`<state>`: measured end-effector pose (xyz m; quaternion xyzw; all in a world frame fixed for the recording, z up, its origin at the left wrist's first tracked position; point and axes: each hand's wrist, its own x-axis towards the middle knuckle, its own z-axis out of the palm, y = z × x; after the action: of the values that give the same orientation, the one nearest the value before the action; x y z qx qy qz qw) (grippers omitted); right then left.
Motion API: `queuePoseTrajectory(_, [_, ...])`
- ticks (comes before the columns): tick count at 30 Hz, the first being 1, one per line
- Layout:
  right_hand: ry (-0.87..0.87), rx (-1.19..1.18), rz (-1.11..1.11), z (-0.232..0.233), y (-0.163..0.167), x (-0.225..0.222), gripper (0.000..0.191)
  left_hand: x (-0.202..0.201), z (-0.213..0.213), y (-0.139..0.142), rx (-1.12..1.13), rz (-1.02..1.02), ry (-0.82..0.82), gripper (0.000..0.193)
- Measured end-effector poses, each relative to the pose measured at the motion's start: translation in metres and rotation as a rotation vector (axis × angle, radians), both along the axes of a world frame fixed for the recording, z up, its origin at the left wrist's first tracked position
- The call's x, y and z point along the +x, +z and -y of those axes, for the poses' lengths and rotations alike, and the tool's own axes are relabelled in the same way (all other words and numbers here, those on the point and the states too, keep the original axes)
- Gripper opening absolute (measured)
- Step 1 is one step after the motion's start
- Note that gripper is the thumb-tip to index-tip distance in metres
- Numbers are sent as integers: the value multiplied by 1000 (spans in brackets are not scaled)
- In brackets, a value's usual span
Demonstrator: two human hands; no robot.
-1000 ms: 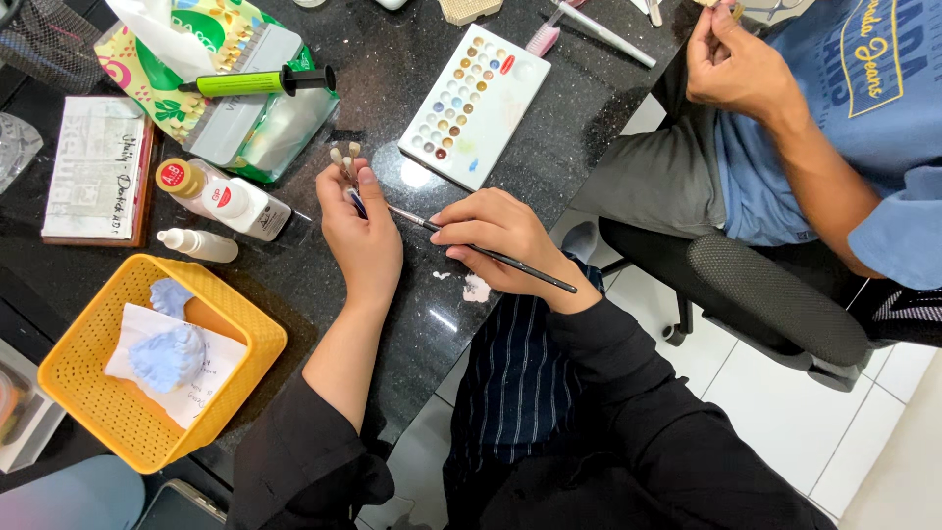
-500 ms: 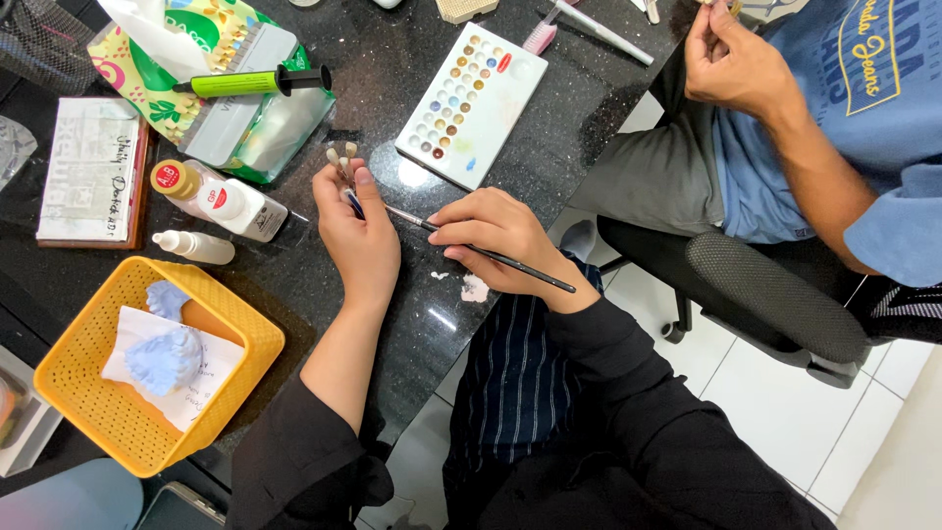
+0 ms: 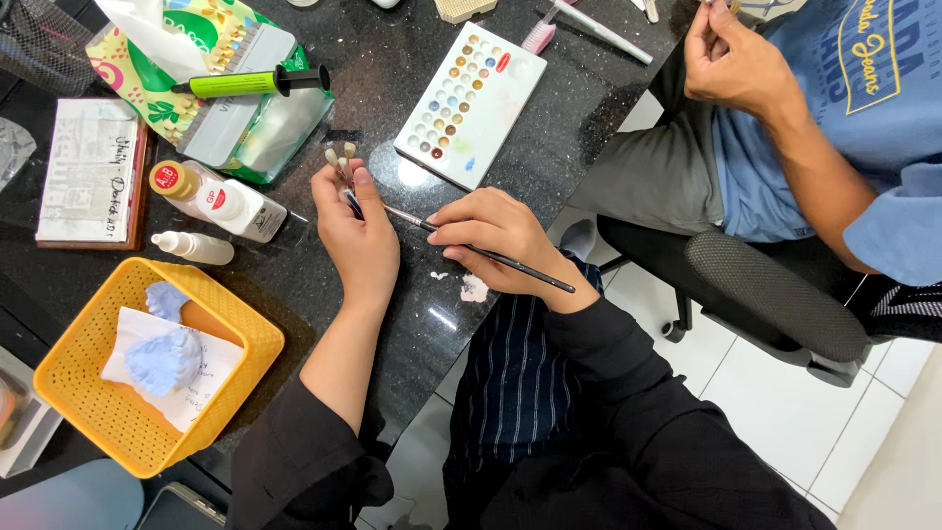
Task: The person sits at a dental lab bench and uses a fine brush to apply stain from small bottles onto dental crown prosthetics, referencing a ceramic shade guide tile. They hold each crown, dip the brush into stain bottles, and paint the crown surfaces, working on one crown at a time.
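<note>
Brush (image 3: pixel 471 245) between right hand (image 3: pixel 496 240) fingers (tip (image 3: pixel 351 204) at left hand (image 3: pixel 358 236)).

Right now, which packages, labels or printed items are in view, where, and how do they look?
Tissue pack: top left, green-yellow patterned, white tissue poking out.
Labelled bottle: lying left of the left hand, white, orange cap, red-white label.
Printed card: far left, white rectangle with handwriting.
Dropper bottle: below it, plain white.

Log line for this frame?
left hand: holds small tooth pieces | right hand: holds thin brush | palette beyond
</note>
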<state>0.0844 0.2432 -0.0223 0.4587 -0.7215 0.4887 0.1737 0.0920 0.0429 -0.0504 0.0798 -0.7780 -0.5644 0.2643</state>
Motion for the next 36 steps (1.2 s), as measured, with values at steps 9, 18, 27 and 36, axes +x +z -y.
queuePoseTrajectory(9, [-1, -25, -6, 0, -2, 0, 17, 0, 0, 0, -16, -14, 0, 23])
queuePoseTrajectory(18, [-150, -114, 23, 1, -8, 1, 17, 2, -5, 10, -203, 27, -4, 21])
queuePoseTrajectory(27, [-180, -83, -2, 6, -8, -1, 18, 0, -5, 12, -300, 38, 10, 25])
queuePoseTrajectory(36, [-155, -63, -31, 5, -4, -2, 22, 0, -5, 12, -287, 57, -5, 26])
